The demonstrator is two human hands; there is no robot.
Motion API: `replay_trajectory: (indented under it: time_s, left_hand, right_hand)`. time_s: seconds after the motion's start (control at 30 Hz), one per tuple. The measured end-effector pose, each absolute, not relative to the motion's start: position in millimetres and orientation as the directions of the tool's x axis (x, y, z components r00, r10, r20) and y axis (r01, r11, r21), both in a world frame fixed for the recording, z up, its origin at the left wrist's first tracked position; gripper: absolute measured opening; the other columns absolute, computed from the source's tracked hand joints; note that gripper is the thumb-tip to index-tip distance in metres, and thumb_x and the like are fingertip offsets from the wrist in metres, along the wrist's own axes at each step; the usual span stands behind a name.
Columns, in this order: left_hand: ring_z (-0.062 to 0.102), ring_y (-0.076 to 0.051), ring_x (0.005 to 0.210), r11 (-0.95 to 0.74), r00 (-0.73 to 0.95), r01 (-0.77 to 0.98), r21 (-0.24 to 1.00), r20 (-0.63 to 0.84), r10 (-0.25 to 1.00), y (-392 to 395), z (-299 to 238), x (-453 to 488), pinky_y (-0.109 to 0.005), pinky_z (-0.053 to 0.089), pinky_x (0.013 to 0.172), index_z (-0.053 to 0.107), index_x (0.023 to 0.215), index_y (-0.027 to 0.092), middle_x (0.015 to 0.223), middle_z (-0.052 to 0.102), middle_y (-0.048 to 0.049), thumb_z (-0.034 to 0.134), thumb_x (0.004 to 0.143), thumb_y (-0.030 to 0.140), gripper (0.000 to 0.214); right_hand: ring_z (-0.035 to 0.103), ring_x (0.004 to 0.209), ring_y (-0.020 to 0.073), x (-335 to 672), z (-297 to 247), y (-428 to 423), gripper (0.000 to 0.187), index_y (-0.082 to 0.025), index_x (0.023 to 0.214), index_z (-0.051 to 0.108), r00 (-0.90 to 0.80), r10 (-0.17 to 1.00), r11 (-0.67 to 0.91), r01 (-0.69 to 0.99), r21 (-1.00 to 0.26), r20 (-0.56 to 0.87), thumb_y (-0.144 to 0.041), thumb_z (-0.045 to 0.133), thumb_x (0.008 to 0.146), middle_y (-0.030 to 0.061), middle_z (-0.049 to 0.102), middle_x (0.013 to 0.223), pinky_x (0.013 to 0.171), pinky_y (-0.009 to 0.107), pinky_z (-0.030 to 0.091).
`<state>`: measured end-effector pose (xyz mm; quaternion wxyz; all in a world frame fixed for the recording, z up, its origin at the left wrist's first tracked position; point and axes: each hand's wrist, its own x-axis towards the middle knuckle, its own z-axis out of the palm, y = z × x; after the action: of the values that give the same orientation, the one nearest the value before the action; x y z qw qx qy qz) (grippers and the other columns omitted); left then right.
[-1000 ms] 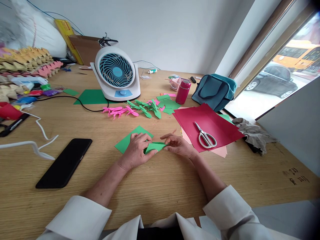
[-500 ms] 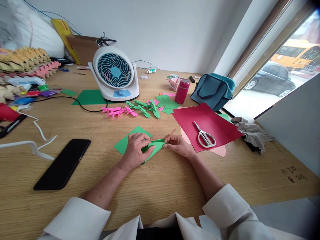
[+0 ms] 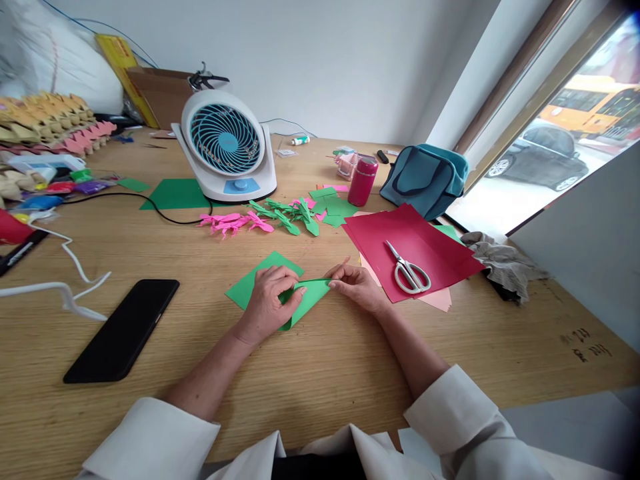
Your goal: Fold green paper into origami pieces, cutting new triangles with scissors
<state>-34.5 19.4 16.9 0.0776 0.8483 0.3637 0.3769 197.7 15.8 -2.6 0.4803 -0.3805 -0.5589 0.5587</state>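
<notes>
Between my two hands is a green sheet of paper (image 3: 309,299), bent over on itself, its fold curved near the lower left. My left hand (image 3: 270,301) pinches its left side, thumb over the front. At the far right corner my right hand (image 3: 356,285) grips the paper between thumb and fingertips. Another green sheet (image 3: 241,287) lies flat on the table, partly under my left hand. Beyond my hands are green paper cut-outs (image 3: 290,217) and pink paper cut-outs (image 3: 230,223). Scissors (image 3: 411,273) rest on red sheets (image 3: 365,240) to the right.
A black phone (image 3: 123,330) lies on the left, near a white cable (image 3: 65,293). Further back stand a white fan (image 3: 227,143), a red thermos (image 3: 363,181) and a blue bag (image 3: 425,181). A grey cloth (image 3: 500,263) sits at the right edge.
The paper's upper edges have come closer together, and its front face now looks flatter and wider. Both hands keep their hold in nearly the same place.
</notes>
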Motion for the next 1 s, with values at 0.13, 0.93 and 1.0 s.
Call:
replay_trajectory:
  time_s: [0.13,0.93,1.0]
  left_hand:
    - [0.061,-0.018,0.082,-0.716,0.430,0.557,0.422,0.590,0.683,19.7,15.3,-34.9,-0.036,0.041,0.081,0.059,0.073,0.020,0.086,0.068,-0.0010,0.061,0.090,0.025,0.018]
    - [0.063,-0.018,0.084,-0.749,0.398,0.588,0.306,0.697,0.597,3.9,26.1,-30.4,-0.038,0.044,0.082,0.059,0.081,0.021,0.086,0.066,-0.0029,0.062,0.090,0.023,0.009]
    - [0.063,-0.018,0.083,-0.756,0.406,0.582,0.299,0.699,0.589,2.9,26.3,-29.4,-0.038,0.043,0.081,0.059,0.080,0.021,0.086,0.066,-0.0032,0.061,0.090,0.023,0.010]
  right_hand:
    - [0.058,0.079,0.0153,195.9,-1.8,16.6,0.035,-0.020,0.073,0.063,-0.204,0.974,0.076,-0.113,-0.991,0.098,-0.048,0.084,0.067,0.0018,0.066,0.084,0.076,0.029,0.048]
    - [0.052,0.062,0.0099,182.6,2.6,9.6,0.037,-0.021,0.087,0.069,-0.215,0.977,-0.083,-0.346,-0.934,-0.007,-0.050,0.082,0.069,-0.0035,0.058,0.067,0.065,0.024,0.043]
    - [0.051,0.061,0.0095,181.9,3.5,9.1,0.038,-0.022,0.092,0.071,-0.194,0.981,-0.081,-0.369,-0.926,-0.008,-0.049,0.084,0.068,-0.0037,0.057,0.067,0.064,0.024,0.044]
